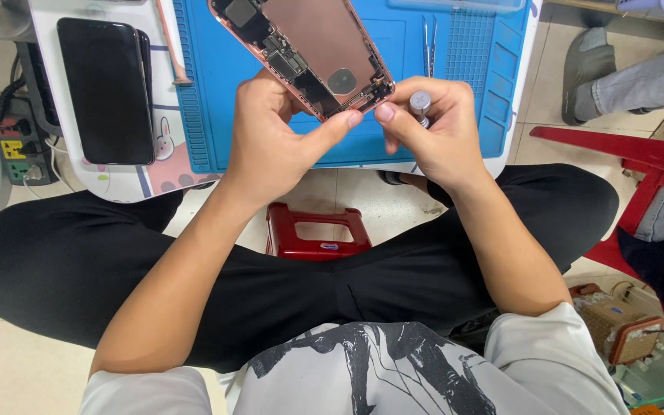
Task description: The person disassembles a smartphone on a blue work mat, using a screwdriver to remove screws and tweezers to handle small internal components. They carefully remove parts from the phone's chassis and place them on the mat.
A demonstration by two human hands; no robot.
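An opened phone body (313, 46) with a rose-gold frame, its circuit boards and a bare metal back plate showing, is held tilted over the blue work mat (217, 92). My left hand (274, 138) grips its lower edge, the thumb reaching to the bottom corner. My right hand (432, 131) holds a small screwdriver (420, 106) with a round grey cap, thumb and forefinger pinched at the phone's bottom corner. The screwdriver's tip is hidden behind my fingers.
A black phone screen (107, 88) lies face up on the white table (128, 184) at left. Metal tweezers (429, 42) rest on the mat. A power strip (17, 150) sits on the floor at left, a red stool (313, 230) under me, and another person's legs (639, 84) at right.
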